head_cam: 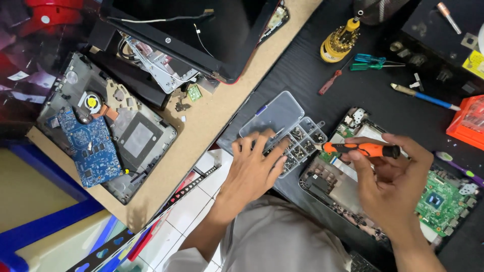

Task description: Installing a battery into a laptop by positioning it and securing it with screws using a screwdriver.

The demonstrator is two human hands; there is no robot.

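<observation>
1. A stripped laptop base [108,131] with a blue circuit board [89,146] lies on the brown bench [212,121], well apart from both hands.
2. The left hand [254,163] rests on the clear screw organiser [287,128], fingers spread wide, clasping nothing.
3. The right hand [393,181] has its grip closed on the orange screwdriver [360,149], held level above the opened laptop [383,191], tip toward the organiser.

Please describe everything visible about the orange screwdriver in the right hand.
The orange screwdriver has an orange handle with black sections and looks like plastic. It lies nearly level, tip pointing left toward the clear compartment box of screws. The right hand holds it above the opened laptop base.
</observation>
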